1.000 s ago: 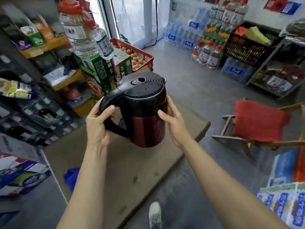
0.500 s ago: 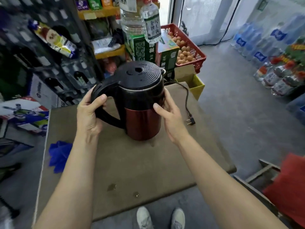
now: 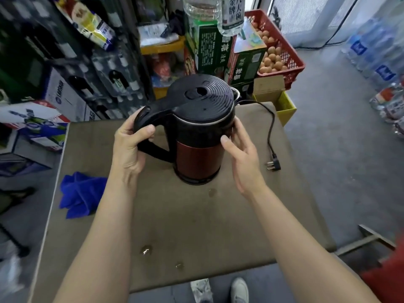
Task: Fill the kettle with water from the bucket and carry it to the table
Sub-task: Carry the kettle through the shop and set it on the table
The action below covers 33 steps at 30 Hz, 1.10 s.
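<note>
The electric kettle (image 3: pixel 197 158), dark red with a black ribbed lid and black handle, is upright over the middle of the brown table (image 3: pixel 196 226), its base at or just above the top. My left hand (image 3: pixel 129 147) is wrapped around the handle on its left. My right hand (image 3: pixel 242 158) presses against the kettle's right side, thumb on the black upper band. The lid is closed. No bucket is in view.
A black power cord with plug (image 3: pixel 273 165) lies on the table right of the kettle. A blue cloth (image 3: pixel 80 193) hangs over the left edge. Boxes, big water bottles and a red egg crate (image 3: pixel 282 53) crowd behind. A red chair (image 3: pixel 384 278) stands at lower right.
I have stepped up to the table with the kettle and lowered it to the tabletop; the view swung left. Both hands keep their hold.
</note>
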{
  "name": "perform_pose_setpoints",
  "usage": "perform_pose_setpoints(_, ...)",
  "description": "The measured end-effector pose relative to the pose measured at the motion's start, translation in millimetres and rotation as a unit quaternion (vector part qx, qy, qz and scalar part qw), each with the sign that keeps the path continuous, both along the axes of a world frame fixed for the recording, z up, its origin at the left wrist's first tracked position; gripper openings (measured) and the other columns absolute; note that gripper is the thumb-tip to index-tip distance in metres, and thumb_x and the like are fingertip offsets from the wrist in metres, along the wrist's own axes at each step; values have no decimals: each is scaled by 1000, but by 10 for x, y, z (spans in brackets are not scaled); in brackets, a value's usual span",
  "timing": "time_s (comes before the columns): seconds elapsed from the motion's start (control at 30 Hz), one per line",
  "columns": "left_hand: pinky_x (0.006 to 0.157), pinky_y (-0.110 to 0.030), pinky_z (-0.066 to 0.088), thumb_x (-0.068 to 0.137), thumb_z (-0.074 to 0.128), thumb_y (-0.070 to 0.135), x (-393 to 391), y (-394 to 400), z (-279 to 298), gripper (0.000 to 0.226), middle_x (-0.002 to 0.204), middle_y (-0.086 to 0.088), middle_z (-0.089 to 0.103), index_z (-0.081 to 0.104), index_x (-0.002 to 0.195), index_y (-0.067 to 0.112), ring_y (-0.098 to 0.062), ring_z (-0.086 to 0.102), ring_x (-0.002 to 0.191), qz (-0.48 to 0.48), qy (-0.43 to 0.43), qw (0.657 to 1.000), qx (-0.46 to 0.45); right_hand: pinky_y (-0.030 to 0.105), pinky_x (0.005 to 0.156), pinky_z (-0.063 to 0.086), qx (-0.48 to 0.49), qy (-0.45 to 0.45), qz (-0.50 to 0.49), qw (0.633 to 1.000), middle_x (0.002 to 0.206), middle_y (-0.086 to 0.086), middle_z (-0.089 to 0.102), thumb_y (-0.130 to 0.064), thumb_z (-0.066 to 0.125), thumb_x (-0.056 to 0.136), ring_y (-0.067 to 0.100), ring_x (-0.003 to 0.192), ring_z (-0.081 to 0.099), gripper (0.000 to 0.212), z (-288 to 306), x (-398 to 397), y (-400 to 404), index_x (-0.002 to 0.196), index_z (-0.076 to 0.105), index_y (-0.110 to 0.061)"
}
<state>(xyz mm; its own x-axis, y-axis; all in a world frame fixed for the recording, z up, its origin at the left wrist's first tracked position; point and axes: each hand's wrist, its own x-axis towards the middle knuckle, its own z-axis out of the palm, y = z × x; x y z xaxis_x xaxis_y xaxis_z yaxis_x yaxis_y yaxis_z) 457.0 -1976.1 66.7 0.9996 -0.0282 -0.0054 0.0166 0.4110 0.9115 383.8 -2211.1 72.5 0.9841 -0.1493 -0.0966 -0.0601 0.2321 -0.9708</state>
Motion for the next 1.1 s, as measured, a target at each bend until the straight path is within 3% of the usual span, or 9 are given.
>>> perform_pose_setpoints(0.2,65,-21,42,51,91,30,-133,109,-38,58,76,6,64,73,104,19,-11,47,60,-11,10,1000,5,33,105,48,-46,64,-52,996,134,5,65,-17,48,101,18,125,60,37,46,66,-156,136,58,-9)
perform_pose_setpoints(0.33,83,-25,47,52,91,30,-224,136,33,58,94,7,72,73,107,23,-10,62,83,-25,19,998,56,24,99,43,-9,156,-18,988,117,-16,66,-34,38,105,-2,107,58,40,37,255,-119,138,55,-18)
perform_pose_setpoints(0.4,98,-36,44,60,89,31,-305,165,90,55,107,5,70,71,112,25,-16,60,101,-20,33,995,88,24,87,44,24,203,-5,979,97,-19,64,-41,37,104,-5,89,56,37,20,278,-72,128,59,-24)
perform_pose_setpoints(0.5,98,-41,42,86,69,36,-429,143,195,30,112,10,67,64,115,34,-10,59,107,-8,75,986,147,21,73,46,44,221,12,974,91,-18,65,-44,38,103,-2,84,59,31,23,286,-19,107,63,-28)
perform_pose_setpoints(0.63,84,-29,49,97,33,59,-558,-27,224,45,115,15,67,57,123,31,-2,63,104,60,136,982,119,22,92,45,62,204,40,976,116,-10,68,-42,39,103,7,110,60,38,-37,301,77,128,61,-26)
perform_pose_setpoints(0.73,92,-39,43,88,43,67,-560,-127,230,38,104,10,63,57,105,36,-13,57,97,97,135,975,149,31,110,40,62,208,30,976,138,-1,60,-46,40,102,15,126,55,49,-69,258,60,141,54,-20)
perform_pose_setpoints(0.83,106,-48,34,80,51,70,-524,-176,183,38,116,4,61,56,100,37,-22,53,113,100,111,974,170,37,113,39,55,213,34,975,142,1,59,-49,41,100,15,122,55,52,-91,246,-14,142,53,-21)
perform_pose_setpoints(0.9,101,-44,33,77,55,73,-537,-185,165,43,116,3,59,56,100,38,-23,49,111,108,91,977,160,37,112,40,49,205,45,976,142,2,59,-47,40,101,16,120,55,51,-83,253,-45,142,53,-21)
perform_pose_setpoints(1.1,110,-38,36,94,45,56,-658,-168,29,43,134,-1,48,37,131,36,-14,47,124,130,-5,937,325,44,120,30,-51,156,56,985,152,-8,47,-63,35,90,14,141,43,65,-135,120,-36,149,40,-35)
